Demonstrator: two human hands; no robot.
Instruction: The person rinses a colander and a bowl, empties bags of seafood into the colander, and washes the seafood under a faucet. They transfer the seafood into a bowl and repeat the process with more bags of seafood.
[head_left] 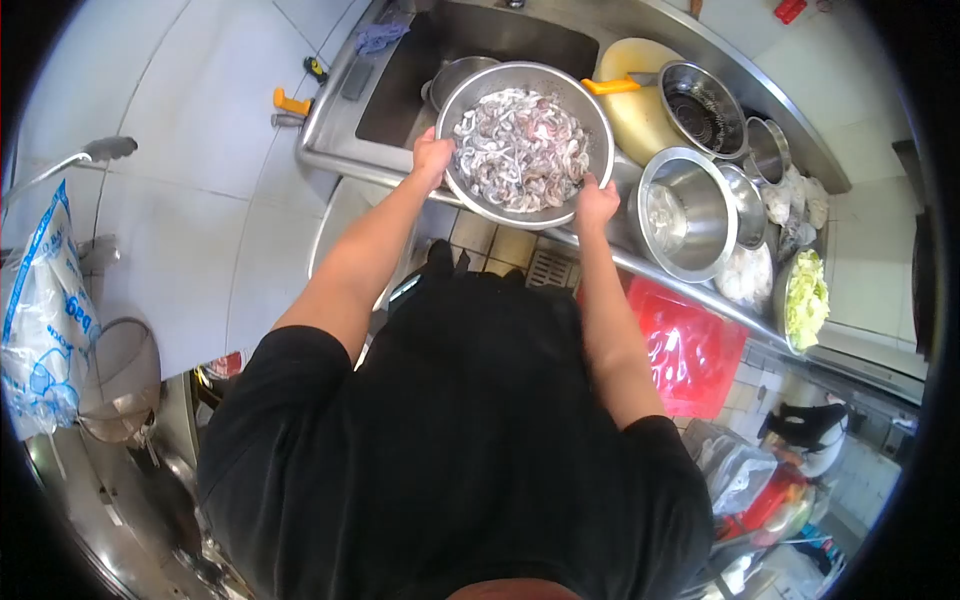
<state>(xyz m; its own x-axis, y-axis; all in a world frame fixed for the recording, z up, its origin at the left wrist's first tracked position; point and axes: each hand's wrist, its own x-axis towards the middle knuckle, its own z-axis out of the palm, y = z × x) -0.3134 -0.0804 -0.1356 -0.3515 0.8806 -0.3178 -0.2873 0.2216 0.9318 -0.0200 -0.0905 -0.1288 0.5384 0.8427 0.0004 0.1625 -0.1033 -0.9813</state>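
A wide steel bowl (pixel 603 120) filled with grey-white and pinkish cut seafood pieces (pixel 522 150) is held in front of the sink. My left hand (pixel 433 158) grips its rim on the left side, fingers wrapped round the edge. On the lower right side, my right hand (pixel 597 203) is closed on the same rim. The bowl overlaps the right part of the sink basin (pixel 400 100), where a smaller steel pot (pixel 455 78) shows behind it.
Right of the bowl are a round yellowish board (pixel 635 115), an orange-handled knife (pixel 610 86), several steel bowls (pixel 685 215), white bags (pixel 745 275) and chopped greens (pixel 806 300). A red container (pixel 685 350) stands below the counter edge. Another person (pixel 820 425) is at lower right.
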